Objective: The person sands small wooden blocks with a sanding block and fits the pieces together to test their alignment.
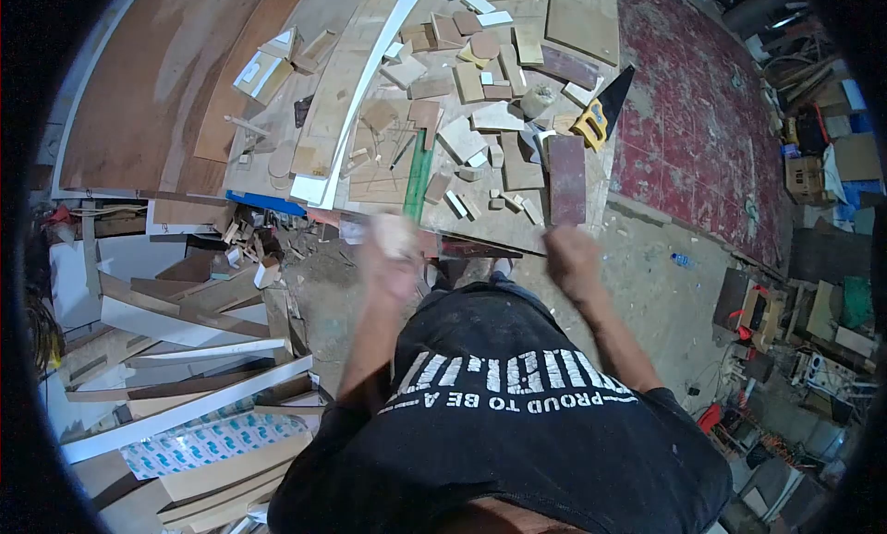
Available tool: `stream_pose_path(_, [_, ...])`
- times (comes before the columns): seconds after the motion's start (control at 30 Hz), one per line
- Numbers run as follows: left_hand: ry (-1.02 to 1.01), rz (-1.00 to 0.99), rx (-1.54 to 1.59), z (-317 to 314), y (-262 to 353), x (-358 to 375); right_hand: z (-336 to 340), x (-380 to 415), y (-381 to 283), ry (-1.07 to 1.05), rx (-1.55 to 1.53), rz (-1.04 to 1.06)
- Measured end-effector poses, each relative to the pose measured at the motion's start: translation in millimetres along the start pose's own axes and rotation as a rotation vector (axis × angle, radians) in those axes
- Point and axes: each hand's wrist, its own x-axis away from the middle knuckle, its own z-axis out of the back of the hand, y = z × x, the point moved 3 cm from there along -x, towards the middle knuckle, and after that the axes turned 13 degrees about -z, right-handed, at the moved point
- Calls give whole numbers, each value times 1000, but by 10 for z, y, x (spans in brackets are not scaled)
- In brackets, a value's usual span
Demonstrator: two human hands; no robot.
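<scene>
Worktop (pixel 595 188), wooden, strewn with offcuts (pixel 523 162), and at its near edge my two hands. My left hand (pixel 390 271), blurred, grasps a pale piece (pixel 395 234) whose exact shape is lost; it lies close to the near end of the green straightedge (pixel 418 175). My right hand (pixel 573 257) is at the near end of the dark red board (pixel 566 178), on the worktop's right side; whether my fingers are clenched on it or merely rest there, I cannot tell.

Note the hazards. A low swing of my left hand could knock the straightedge askew or roll the pencil (pixel 403 152) beside it; a slack grip could drop the pale piece. A sideways pull on the board could drag the neighbouring offcuts or jostle the yellow-handled handsaw (pixel 610 100), which, reaching past the right edge, could then tip off.
</scene>
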Motion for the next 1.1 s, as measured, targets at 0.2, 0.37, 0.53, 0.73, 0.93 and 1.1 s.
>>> stream_pose_path(0.2, [-244,-225,-326,-628,631,273,378,-58,414,-65,-308,-399])
stream_pose_path(0.37, [-368,-171,-433,-674,65,255,31,19,113,-239,-632,-563])
stream_pose_path(0.53, [-389,-211,-507,-740,-372,240,-55,11,-41,-353,-858,-629])
stream_pose_path(0.73, [-354,-373,-769,-897,-543,275,-32,-262,-245,-341,-814,-462])
stream_pose_path(0.93, [-338,-282,-587,-774,-598,227,-99,-296,-192,-247,-600,-285])
stream_pose_path(1.1, [-252,-399,-765,-210,-719,7,-329,-149,310,-306,-775,-639])
